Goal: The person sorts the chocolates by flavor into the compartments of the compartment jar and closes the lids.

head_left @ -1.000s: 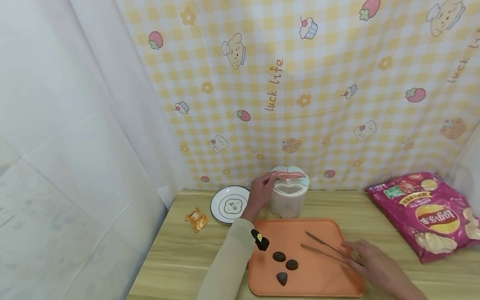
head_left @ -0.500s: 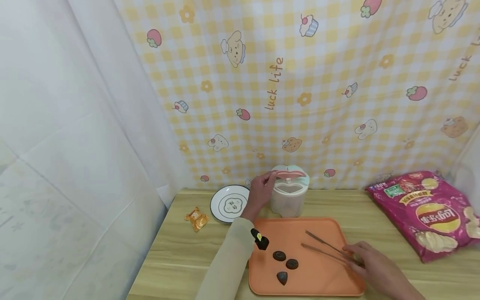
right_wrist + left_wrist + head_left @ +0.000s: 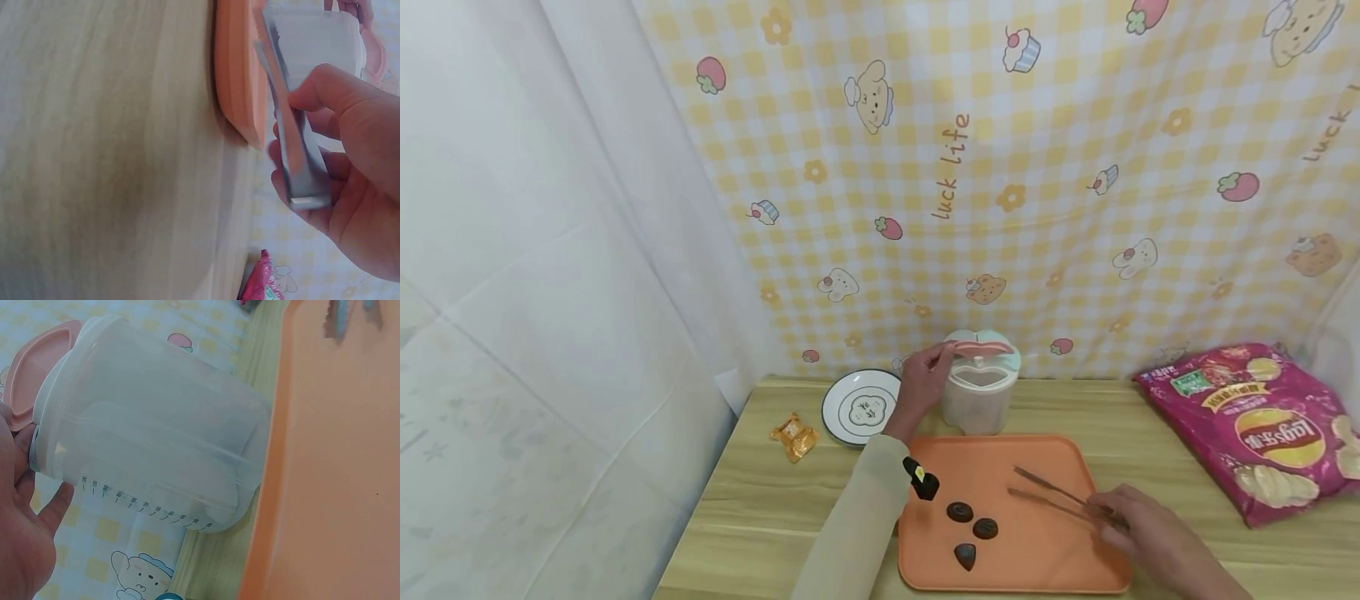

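Observation:
My left hand [image 3: 922, 379] is at the rim of a clear plastic storage canister [image 3: 156, 431] and pinches its raised pink lid flap [image 3: 981, 348]. A heart-shaped opening shows below the flap in the head view; measuring marks run along the wall in the left wrist view. Over the right side of an orange tray [image 3: 1022, 575], my right hand [image 3: 1146, 529] grips metal tongs [image 3: 294, 137], thumb on one arm. Their tips are apart with nothing between them, pointing left over the tray. Three dark chocolates [image 3: 985, 528] lie on the tray, left of the tips.
A white plate [image 3: 842, 408] stands behind my left forearm, with an orange-wrapped snack [image 3: 794, 437] to its left. At the right lies a large magenta chip bag [image 3: 1255, 429]. A checkered curtain [image 3: 880, 183] hangs behind the wooden table [image 3: 745, 517].
The tips of the tongs stand slightly closer together than before. My left hand stays at the pink flap, and the chocolates keep their places.

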`<state>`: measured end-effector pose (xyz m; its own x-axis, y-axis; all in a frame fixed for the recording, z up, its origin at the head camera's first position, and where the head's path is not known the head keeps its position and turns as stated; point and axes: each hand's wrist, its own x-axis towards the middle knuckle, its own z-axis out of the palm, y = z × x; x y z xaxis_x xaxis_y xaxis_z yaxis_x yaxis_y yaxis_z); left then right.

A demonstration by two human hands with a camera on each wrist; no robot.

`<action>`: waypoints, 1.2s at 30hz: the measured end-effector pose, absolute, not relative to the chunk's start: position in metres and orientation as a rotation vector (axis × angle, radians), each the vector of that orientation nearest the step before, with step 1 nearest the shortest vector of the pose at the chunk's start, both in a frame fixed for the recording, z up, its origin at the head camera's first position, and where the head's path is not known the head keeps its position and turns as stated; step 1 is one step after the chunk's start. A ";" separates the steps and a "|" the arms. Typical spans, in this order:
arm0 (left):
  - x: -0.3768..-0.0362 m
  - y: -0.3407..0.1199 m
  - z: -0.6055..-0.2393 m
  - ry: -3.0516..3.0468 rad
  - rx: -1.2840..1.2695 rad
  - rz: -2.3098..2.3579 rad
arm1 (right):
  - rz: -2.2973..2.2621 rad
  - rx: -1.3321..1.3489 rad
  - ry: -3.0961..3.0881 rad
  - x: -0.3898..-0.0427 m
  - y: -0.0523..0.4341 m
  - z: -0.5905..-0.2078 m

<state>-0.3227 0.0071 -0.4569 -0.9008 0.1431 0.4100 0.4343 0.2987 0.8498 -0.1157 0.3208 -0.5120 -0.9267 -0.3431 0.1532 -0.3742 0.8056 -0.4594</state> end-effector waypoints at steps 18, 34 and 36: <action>-0.323 0.010 -0.455 -2.313 -0.504 -1.659 | 0.852 0.755 -2.720 -0.111 0.308 -0.510; -0.327 0.008 -0.460 -2.253 -0.527 -1.678 | 0.779 0.970 -2.500 -0.115 0.288 -0.517; -0.327 0.008 -0.461 -2.254 -0.529 -1.682 | 0.770 0.983 -2.503 -0.116 0.287 -0.518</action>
<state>-0.3266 0.0081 -0.4607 -0.8940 0.1234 0.4308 0.4481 0.2556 0.8566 -0.1164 0.2871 -0.5184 -0.7017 -0.5175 0.4896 -0.7033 0.6131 -0.3598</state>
